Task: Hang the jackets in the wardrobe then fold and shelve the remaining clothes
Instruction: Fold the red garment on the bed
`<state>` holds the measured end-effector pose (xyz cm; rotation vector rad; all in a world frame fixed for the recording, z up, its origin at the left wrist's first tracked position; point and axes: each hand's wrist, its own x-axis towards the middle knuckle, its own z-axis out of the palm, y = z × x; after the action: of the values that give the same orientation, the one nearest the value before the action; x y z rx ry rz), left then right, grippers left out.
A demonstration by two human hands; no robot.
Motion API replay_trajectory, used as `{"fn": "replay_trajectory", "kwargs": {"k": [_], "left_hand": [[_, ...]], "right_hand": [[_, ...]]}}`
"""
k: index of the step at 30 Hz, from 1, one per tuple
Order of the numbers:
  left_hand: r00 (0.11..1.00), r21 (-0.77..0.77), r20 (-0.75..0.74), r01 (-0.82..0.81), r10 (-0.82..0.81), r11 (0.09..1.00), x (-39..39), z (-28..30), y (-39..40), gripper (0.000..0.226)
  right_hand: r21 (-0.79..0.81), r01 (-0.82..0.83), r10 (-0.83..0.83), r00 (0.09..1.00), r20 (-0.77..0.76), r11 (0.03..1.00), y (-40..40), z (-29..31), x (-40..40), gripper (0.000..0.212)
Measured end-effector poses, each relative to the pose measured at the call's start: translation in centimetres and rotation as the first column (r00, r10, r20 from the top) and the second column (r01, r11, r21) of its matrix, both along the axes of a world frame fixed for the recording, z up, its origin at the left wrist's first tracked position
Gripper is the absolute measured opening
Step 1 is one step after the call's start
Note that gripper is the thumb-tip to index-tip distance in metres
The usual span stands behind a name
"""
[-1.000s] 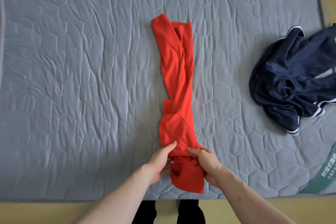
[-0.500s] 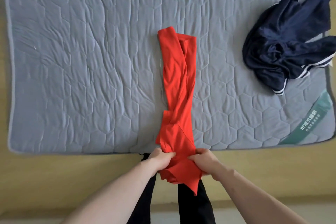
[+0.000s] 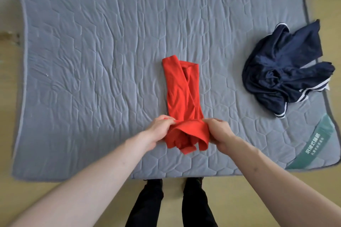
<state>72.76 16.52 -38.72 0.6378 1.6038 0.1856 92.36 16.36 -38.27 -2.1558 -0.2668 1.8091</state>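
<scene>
Red garment: lies at centre frame on the grey mattress, already narrowed into a long strip. Its near end is lifted and doubled toward the far end.

Left hand: grip pinches the left edge of the raised fold. Right hand: grip pinches the right edge of the same fold.

Navy garment: lies crumpled at right of frame, unfolded, well apart from the red one.

Status: the red item is judged mid-fold. Remaining: finish this fold, fold the navy item, shelve both. No wardrobe or shelf is in view
</scene>
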Motion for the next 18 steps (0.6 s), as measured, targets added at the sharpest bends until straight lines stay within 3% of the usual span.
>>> {"fn": "replay_trajectory", "kwargs": {"k": [3,5,8,10,12,14,16,18], "left_hand": [[0.978,-0.143,0.140,-0.136,0.156,0.980,-0.5,0.4,5.1,0.033],[0.952,-0.157,0.177,-0.223,0.250,0.962,-0.9,-0.1,8.3,0.045],[0.875,-0.150,0.234,-0.398,0.423,0.905,-1.3,-0.9,12.5,0.037],[0.855,-0.127,0.234,-0.445,0.463,0.887,-1.7,-2.1,14.2,0.030],[0.920,-0.030,0.110,-0.375,0.376,0.926,-1.8,-3.9,14.4,0.020],[0.973,0.068,-0.115,-0.195,0.202,0.978,-2.0,-6.4,13.7,0.016],[0.967,0.044,-0.256,-0.005,0.016,0.999,-2.1,-8.5,12.2,0.044],[0.965,-0.009,-0.262,0.025,-0.027,1.000,-1.9,-10.1,10.7,0.075]], "right_hand": [[0.029,0.109,-0.109,0.994,-0.002,0.994,5.2,0.2,-0.3,0.008],[0.068,0.179,-0.177,0.983,-0.042,0.981,8.6,0.3,-0.4,0.015],[0.128,0.321,-0.288,0.932,-0.220,0.939,13.0,0.1,-1.0,0.011],[0.182,0.365,-0.316,0.915,-0.251,0.913,14.7,-0.9,-1.4,0.010],[0.262,0.212,-0.191,0.976,-0.102,0.941,14.8,-2.8,-1.6,0.023],[0.239,-0.158,0.116,0.977,0.178,0.958,13.3,-5.4,-1.3,0.050],[0.117,-0.393,0.343,0.888,0.306,0.912,10.7,-7.4,-1.2,0.068],[0.044,-0.420,0.394,0.878,0.270,0.906,8.0,-9.2,-1.1,0.083]]}}
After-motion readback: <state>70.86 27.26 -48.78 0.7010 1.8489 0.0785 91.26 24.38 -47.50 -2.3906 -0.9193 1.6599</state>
